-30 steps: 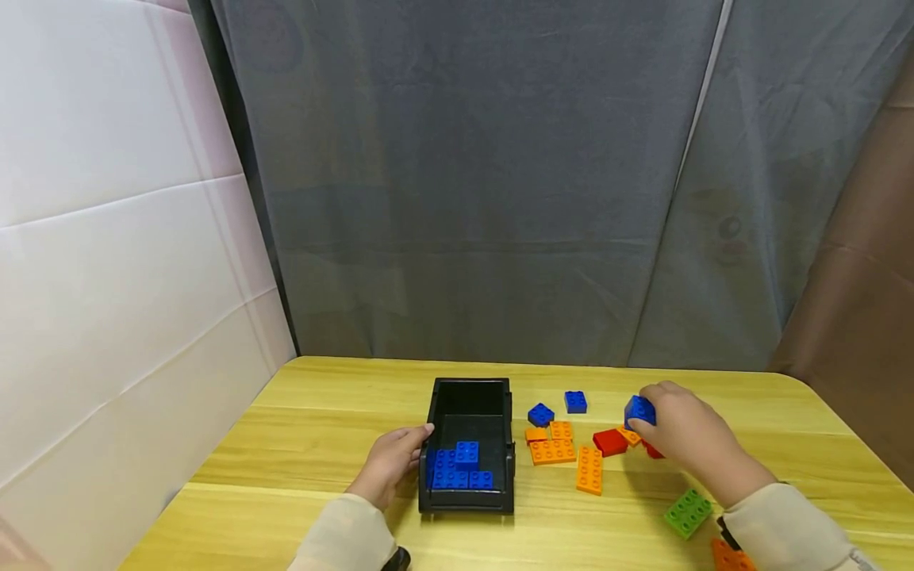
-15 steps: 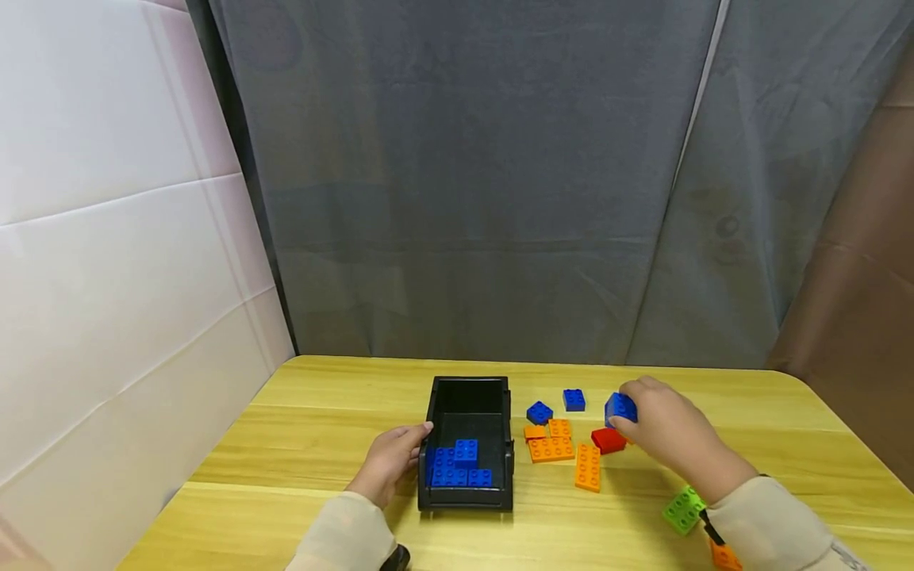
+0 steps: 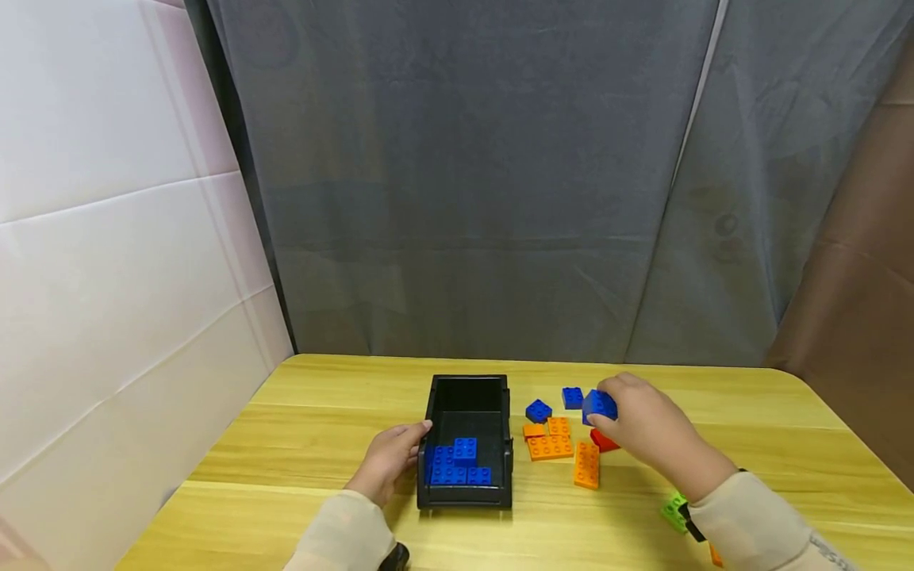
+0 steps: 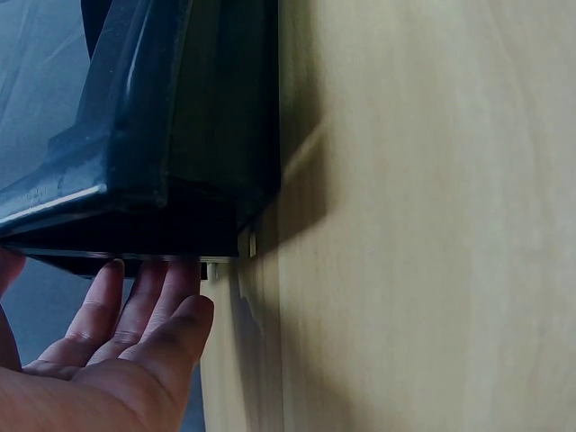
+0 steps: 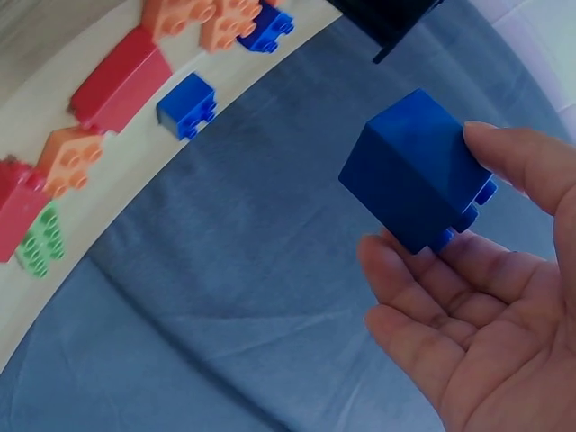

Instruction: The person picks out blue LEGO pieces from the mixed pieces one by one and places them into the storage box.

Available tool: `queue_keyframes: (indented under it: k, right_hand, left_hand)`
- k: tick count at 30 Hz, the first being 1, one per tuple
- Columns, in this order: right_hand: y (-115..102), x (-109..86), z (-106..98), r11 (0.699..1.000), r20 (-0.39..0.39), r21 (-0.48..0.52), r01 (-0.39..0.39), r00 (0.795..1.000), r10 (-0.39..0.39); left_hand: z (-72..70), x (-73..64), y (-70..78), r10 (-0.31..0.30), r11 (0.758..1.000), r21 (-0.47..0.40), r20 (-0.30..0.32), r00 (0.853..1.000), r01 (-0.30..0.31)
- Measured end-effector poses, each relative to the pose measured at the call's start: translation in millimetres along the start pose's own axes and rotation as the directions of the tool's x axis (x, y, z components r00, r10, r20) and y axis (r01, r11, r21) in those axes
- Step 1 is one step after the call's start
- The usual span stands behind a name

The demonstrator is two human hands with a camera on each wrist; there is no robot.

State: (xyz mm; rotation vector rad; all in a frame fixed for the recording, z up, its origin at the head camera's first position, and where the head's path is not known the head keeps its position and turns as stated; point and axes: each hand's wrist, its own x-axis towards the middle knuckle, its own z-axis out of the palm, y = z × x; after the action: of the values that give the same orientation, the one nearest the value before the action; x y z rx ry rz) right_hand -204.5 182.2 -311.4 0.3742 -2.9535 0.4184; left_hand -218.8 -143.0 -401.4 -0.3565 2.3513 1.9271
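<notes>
Between thumb and fingertips my right hand (image 3: 650,420) pinches a blue building brick (image 5: 418,171), raised above the table to the right of the bin. Its studs face the palm in the right wrist view. My left hand (image 3: 389,460) holds the left side of a black plastic bin (image 3: 464,498), thumb at the rim and fingertips against the outer wall (image 4: 135,216). Several blue bricks (image 3: 450,468) lie in the near end of the bin. Two more blue bricks, one turned at an angle (image 3: 539,411) and one square-on (image 3: 572,398), sit on the table nearby.
Orange bricks (image 3: 551,448) lie just right of the bin, with a longer orange brick (image 3: 587,465) beside them. A red brick (image 3: 604,441) is partly behind my right hand. A green brick (image 3: 673,511) shows by the right sleeve. Grey cloth (image 3: 464,198) hangs behind the table.
My right hand has moved left with the blue brick, from over the red bricks to beside the square blue one. My left hand and the bin stay in place.
</notes>
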Motion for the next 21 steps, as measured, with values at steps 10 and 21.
queue_keyframes:
  k: [10, 21]
  right_hand:
    - [-19, -0.6, 0, 0.997, -0.010, 0.058, 0.047, 0.999, -0.046]
    - [-38, -1.6, 3, 0.993, -0.022, 0.094, 0.070, 0.997, -0.068]
  left_hand:
    - [0.6, -1.8, 1.7, -0.025, 1.000, 0.018, -0.002, 1.000, 0.025]
    - [5.0, -2.9, 1.7, -0.020, 1.000, 0.007, -0.003, 1.000, 0.020]
